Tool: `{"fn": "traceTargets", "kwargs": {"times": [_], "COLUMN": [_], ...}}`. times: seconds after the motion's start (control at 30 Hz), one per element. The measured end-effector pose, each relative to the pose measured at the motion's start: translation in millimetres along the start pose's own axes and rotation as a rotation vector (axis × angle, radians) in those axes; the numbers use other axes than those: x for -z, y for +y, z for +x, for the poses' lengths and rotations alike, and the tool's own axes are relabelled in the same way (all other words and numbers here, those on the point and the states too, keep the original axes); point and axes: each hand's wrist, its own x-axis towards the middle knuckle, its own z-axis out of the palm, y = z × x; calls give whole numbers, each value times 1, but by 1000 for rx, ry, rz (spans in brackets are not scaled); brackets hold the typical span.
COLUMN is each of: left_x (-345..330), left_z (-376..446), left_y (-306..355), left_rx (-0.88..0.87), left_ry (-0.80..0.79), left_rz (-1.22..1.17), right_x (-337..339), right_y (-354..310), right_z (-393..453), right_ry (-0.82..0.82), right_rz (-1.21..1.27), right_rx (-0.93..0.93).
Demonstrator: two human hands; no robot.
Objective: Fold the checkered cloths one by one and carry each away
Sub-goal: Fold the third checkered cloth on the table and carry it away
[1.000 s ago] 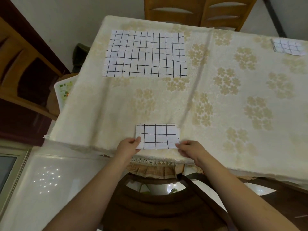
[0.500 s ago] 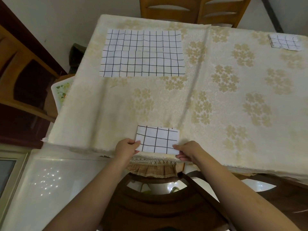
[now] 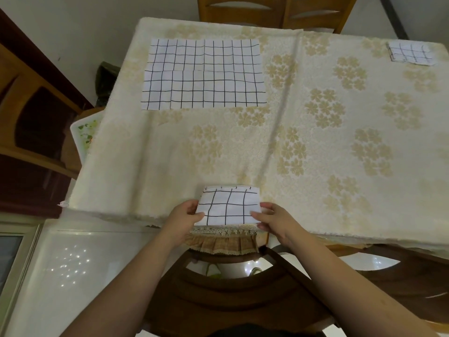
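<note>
Holding: in the head view my two hands grip one small folded cloth [image 3: 228,206] at the near edge of the table [image 3: 315,190].
Left hand: my left hand [image 3: 185,216] pinches the left side of the folded cloth, thumb on top.
Right hand: my right hand [image 3: 273,218] pinches the right side, fingers curled round the edge.
Folded cloth: it is white with black lines, and its near edge tips up a bit off the table.
Big cloth: a wide checkered cloth [image 3: 204,74] lies flat at the far left of the table, well apart from my hands.
Small stack: another folded checkered cloth [image 3: 410,53] sits at the far right corner.
Table cover: a cream tablecloth [image 3: 340,117] with flowers is on the table.
Chairs: a dark chair [image 3: 230,288] is below my arms, and a light wood chair [image 3: 272,10] stands at the far side.
</note>
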Motion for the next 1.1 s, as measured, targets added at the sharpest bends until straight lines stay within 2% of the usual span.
{"fn": "traceTargets", "kwargs": {"times": [0.23,0.33,0.43,0.57,0.7,0.77,0.93,1.1], "left_x": [9,10,7,-1,-14,-22,-40,-54], "left_z": [-15,-20,-23,-29,-39,-42,-59,-69], "left_y": [7,10,13,17,23,25,32,30], "left_rx": [-97,-84,-41,-94,-134,-146,-227,-262], "left_ry": [-137,-150,-44,57,161,181,120,-101], "left_rz": [-191,-225,-212,-200,-234,-199,-38,60], "right_x": [5,2,-5,-10,-9,-7,2,24], "right_y": [0,-3,-7,-8,-4,0,14,33], "right_z": [-16,-26,-35,-51,-72,-82,-105,-123], "right_ry": [-167,-179,-94,5,-48,-42,122,303], "right_rz": [8,67,111,112,233,178,62,22], "right_rx": [173,212,219,284,280,292,399,444]}}
